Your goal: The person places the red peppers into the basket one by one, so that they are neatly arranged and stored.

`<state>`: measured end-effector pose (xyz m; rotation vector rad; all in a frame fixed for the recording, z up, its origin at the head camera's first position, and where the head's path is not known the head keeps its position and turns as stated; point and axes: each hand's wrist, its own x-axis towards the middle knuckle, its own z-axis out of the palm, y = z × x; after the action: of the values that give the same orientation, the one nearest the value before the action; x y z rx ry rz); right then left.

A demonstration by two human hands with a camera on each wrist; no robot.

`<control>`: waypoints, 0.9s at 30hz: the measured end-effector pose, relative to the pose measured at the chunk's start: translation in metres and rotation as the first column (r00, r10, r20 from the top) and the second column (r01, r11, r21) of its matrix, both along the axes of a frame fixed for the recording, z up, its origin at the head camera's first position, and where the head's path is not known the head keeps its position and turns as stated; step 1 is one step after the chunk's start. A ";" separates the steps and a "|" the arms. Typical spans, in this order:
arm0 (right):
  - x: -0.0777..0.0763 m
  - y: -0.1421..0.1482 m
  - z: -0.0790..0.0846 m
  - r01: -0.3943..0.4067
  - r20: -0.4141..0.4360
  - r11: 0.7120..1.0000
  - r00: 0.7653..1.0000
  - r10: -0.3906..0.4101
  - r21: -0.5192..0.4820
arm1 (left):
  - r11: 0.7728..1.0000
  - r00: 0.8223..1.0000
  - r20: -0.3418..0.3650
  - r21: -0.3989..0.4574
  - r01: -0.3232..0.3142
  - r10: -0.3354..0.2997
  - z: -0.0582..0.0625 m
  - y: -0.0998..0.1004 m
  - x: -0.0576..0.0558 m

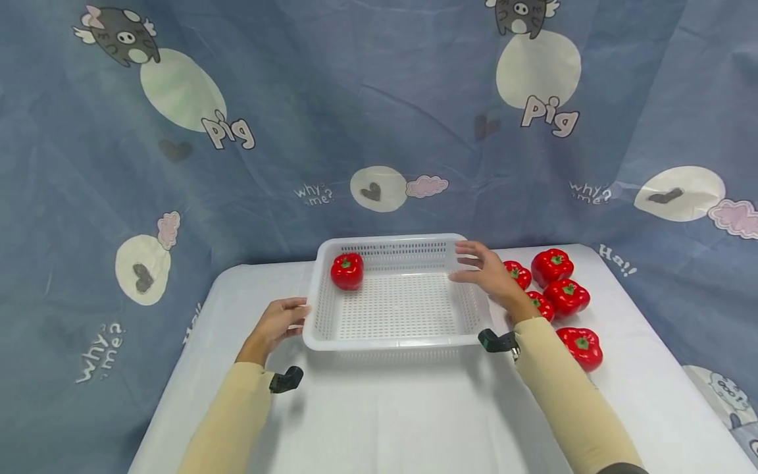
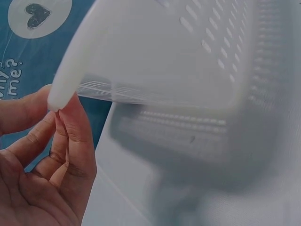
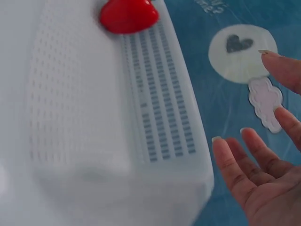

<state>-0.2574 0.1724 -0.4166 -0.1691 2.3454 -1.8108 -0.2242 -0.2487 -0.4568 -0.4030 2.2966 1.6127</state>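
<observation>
A white plastic basket (image 1: 391, 343) with perforated walls stands on the table, and one red bell pepper (image 1: 347, 271) sits in its far left corner. At the basket's left end my left hand (image 1: 278, 326) pinches the rim (image 2: 70, 70), thumb on one side and fingers on the other in the left wrist view. Over the right end hovers my right hand (image 1: 488, 273), fingers spread and holding nothing. In the right wrist view that hand (image 3: 268, 174) appears beside the rim, apart from it; the pepper (image 3: 129, 16) is partly cut off at the top.
Several more red bell peppers (image 1: 566, 297) lie on the table to the right of the basket, some partly hidden behind my right hand and forearm. A white cover (image 1: 403, 421) lies over the table. Behind it hangs a blue cloth (image 1: 284, 79) printed with pigs.
</observation>
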 end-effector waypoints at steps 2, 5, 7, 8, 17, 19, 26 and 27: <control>0.003 0.009 0.001 0.017 -0.016 1.000 1.000 -0.017 0.006 | 1.000 1.000 -0.008 0.007 0.004 -0.004 0.000 0.000 0.000; 0.007 0.021 0.001 0.044 -0.049 0.999 0.998 -0.043 0.031 | 1.000 1.000 -0.015 0.010 0.000 0.000 0.000 -0.001 0.000; 0.010 0.029 0.000 0.057 -0.079 0.996 0.996 -0.052 0.067 | 1.000 1.000 -0.017 0.013 0.004 -0.004 0.000 -0.002 0.000; 0.011 0.032 0.000 0.068 -0.088 0.995 0.994 -0.061 0.077 | 1.000 1.000 -0.017 0.012 0.005 -0.005 0.001 -0.002 0.000; 0.028 0.063 0.000 0.127 -0.110 0.989 0.987 -0.118 0.079 | 1.000 1.000 -0.022 0.022 -0.001 0.001 0.000 -0.003 0.001; 0.030 0.069 -0.002 0.144 -0.107 0.987 0.985 -0.136 0.069 | 1.000 1.000 -0.020 0.019 -0.001 0.002 0.001 -0.002 0.001; 0.034 0.086 -0.003 0.267 -0.114 0.961 0.959 -0.258 0.068 | 1.000 1.000 -0.018 0.015 0.000 0.000 0.001 0.001 0.002; 0.035 0.088 -0.002 0.285 -0.111 0.955 0.955 -0.276 0.078 | 1.000 1.000 -0.018 0.014 0.004 -0.004 0.001 0.001 0.002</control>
<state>-0.2228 0.2605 -0.4187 0.0956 2.6323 -1.8443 -0.2222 -0.2478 -0.4559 -0.3821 2.2961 1.6363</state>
